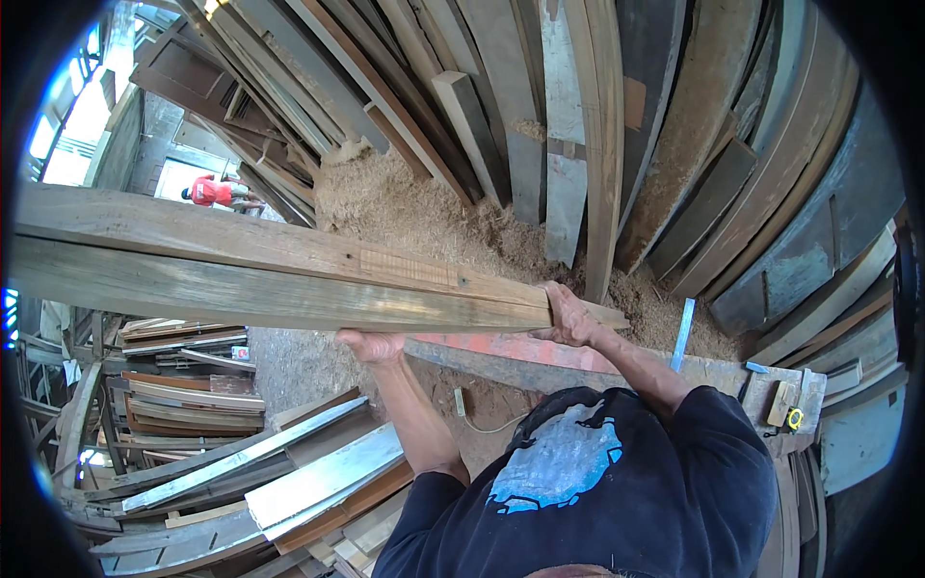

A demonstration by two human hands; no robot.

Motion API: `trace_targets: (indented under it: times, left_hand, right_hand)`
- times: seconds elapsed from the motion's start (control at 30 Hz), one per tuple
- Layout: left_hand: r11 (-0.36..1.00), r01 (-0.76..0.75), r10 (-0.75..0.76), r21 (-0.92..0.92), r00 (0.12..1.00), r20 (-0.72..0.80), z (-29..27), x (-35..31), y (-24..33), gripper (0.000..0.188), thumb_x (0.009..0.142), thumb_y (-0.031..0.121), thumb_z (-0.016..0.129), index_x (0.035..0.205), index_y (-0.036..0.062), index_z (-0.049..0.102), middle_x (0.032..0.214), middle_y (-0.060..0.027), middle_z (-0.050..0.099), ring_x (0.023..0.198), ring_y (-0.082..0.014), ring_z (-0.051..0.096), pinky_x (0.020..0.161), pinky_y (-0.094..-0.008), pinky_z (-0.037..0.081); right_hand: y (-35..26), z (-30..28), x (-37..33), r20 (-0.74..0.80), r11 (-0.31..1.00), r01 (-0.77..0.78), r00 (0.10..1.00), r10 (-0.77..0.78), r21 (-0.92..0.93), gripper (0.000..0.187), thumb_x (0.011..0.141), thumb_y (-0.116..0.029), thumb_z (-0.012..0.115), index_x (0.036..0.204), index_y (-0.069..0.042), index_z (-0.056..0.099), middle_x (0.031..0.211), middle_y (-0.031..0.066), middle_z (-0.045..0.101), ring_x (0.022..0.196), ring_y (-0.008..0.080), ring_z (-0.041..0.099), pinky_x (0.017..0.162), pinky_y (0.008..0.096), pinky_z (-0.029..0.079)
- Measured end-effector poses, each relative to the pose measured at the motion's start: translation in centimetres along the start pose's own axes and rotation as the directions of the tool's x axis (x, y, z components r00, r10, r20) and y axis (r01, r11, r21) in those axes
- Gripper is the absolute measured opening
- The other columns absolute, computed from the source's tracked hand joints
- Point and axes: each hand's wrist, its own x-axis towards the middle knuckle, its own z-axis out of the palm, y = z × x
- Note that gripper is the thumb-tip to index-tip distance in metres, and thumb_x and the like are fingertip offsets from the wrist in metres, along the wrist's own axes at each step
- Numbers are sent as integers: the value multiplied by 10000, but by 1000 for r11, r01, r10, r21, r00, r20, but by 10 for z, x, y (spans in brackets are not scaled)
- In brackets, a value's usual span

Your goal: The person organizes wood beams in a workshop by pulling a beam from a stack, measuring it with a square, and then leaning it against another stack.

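Observation:
Two long wooden boards lie side by side in my hands, running from the left rim to the middle of the view. A dark gap between them narrows toward their right end. A lighter rectangular patch and dark holes mark the upper board. My right hand wraps round the boards close to their right end. Farther left, my left hand holds them from the near underside; its fingers are mostly hidden beneath the wood. Below the boards is a workbench with a reddish stretch along its edge.
Many planks lean upright along the far side, above heaped wood shavings. A metal ruler, a wood block and a yellow tape measure lie rightward. Stacked boards fill the lower left. A person in red is in the distance.

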Motion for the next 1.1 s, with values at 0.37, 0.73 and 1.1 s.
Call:
trace_targets:
  times: [0.37, 0.73, 1.1]
  left_hand:
    - [999, 42, -42, -28, 999, -17, -4, 8, 5, 995, 770, 695, 637, 1478, 107, 260, 1463, -95, 361, 1335, -290, 381, 1090, -485, 376]
    - [776, 444, -218, -448, 855, 471, 27, 94, -11, 692, 912, 637, 447, 1282, 55, 500, 1096, -180, 608, 1053, -321, 594, 885, -482, 505]
    - [798, 478, -195, -367, 781, 593, 51, 133, -87, 522, 938, 517, 491, 1172, 54, 554, 944, -129, 620, 895, -289, 607, 875, -400, 458]
  right_hand:
    - [-20, 3, 13, 28, 984, -154, 987, 157, -85, 759, 663, -401, 836, 1170, -23, 415, 1043, 229, 560, 1038, 424, 546, 910, 479, 443]
    - [-111, 9, 3, -290, 822, -551, 818, 497, -145, 826, 609, -386, 860, 1225, -17, 452, 1129, 227, 578, 1114, 398, 548, 941, 472, 455]
    - [-122, -3, 49, -490, 949, -207, 869, 67, -237, 924, 739, -404, 768, 1430, -32, 280, 1425, 224, 370, 1305, 396, 384, 1101, 459, 336]
